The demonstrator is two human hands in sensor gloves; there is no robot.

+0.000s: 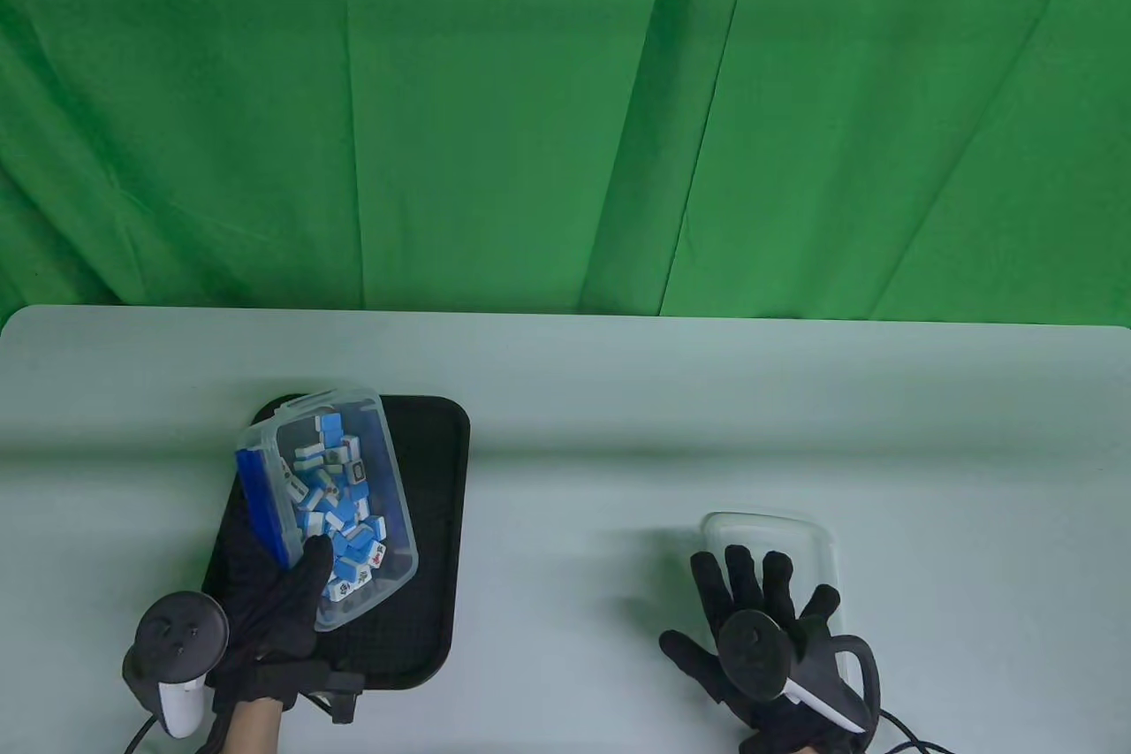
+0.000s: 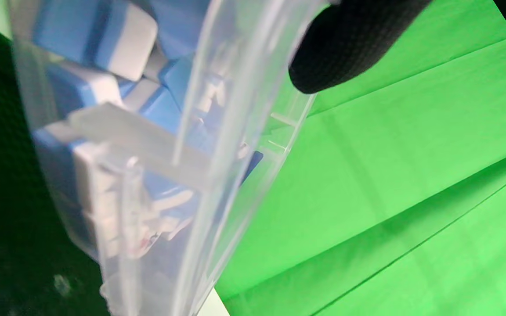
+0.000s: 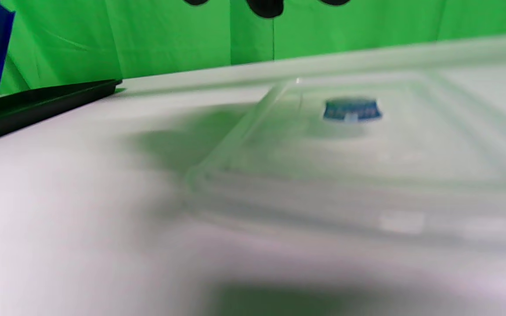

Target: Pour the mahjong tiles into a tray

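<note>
Clear box [image 1: 340, 498], one tray [image 1: 433, 524], one lid [image 1: 800, 537]

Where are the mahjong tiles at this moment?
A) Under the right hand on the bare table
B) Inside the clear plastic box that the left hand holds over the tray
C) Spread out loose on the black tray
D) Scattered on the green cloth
B: the blue and white mahjong tiles lie heaped inside the clear box, which the left hand holds over the black tray.
</note>
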